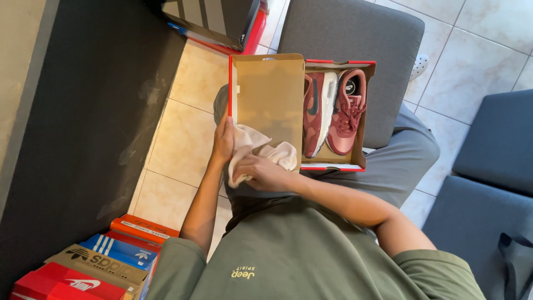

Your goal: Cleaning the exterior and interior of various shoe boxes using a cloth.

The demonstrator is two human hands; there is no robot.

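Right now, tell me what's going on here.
A seated person has an open shoebox on the lap, its lid flipped back. A pair of dark red sneakers lies inside. The left hand and right hand both grip a crumpled pale cloth against the lid. More shoeboxes are stacked on the floor.

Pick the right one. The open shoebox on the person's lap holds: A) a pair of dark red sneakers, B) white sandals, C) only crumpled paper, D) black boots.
A: the shoebox holds a pair of dark red sneakers, while both hands, left and right, hold a pale cloth at its open lid.
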